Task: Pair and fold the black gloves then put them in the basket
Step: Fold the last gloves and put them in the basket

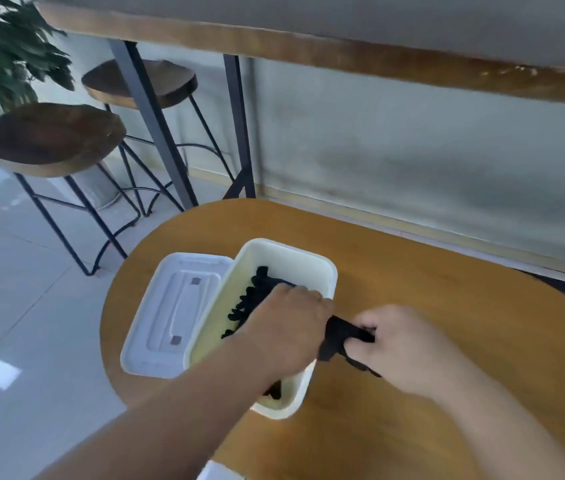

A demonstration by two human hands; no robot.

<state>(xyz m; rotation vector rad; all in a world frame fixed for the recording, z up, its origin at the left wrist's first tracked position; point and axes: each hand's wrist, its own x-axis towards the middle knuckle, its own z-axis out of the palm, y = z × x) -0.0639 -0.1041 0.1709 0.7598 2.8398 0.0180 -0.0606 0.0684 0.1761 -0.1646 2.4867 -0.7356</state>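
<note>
Over basket (322, 268): crumpled black gloves (338, 336) between both hands.

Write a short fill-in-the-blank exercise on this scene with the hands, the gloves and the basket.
1. The cream basket stands on a ____ table.
2. The white lid lies on the basket's ____ side.
3. The left hand reaches into the ____.
4. The right hand grips a ____ glove.

Missing words: wooden; left; basket; black
</note>
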